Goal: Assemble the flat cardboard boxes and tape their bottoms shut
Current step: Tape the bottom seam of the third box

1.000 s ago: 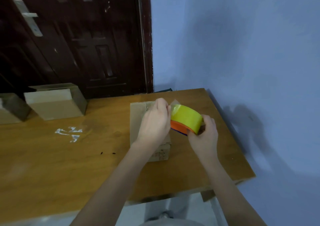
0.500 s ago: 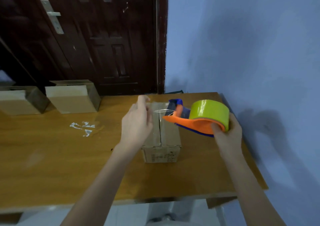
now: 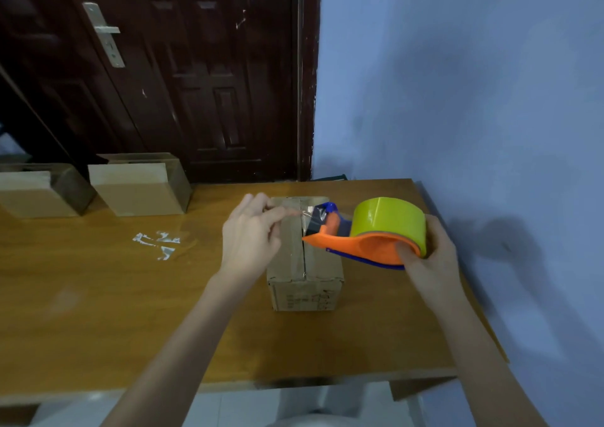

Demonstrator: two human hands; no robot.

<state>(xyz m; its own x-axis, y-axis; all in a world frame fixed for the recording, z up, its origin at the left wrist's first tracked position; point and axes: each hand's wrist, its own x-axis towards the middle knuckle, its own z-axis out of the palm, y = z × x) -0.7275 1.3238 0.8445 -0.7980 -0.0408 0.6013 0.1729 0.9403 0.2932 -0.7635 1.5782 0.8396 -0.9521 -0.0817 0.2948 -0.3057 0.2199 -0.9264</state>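
Observation:
A small cardboard box point(image 3: 307, 269) stands on the wooden table point(image 3: 98, 312) with its two closed flaps facing up and a seam down the middle. My left hand point(image 3: 251, 237) hovers over the box's left flap and pinches the free end of the clear tape point(image 3: 305, 214) near the far end of the seam. My right hand point(image 3: 431, 263) grips an orange and blue tape dispenser point(image 3: 366, 246) carrying a yellow-green roll point(image 3: 390, 220), held just right of the box with its blade end over the seam.
Two more cardboard boxes point(image 3: 140, 188) point(image 3: 36, 191) sit along the table's far left edge before a dark door point(image 3: 163, 67). Crumpled bits of clear tape point(image 3: 157, 242) lie on the tabletop. A blue wall point(image 3: 474, 99) runs close along the table's right side.
The dispenser turned from lying against the box to being held out at its right. My left hand lifted off the box top and took the tape end.

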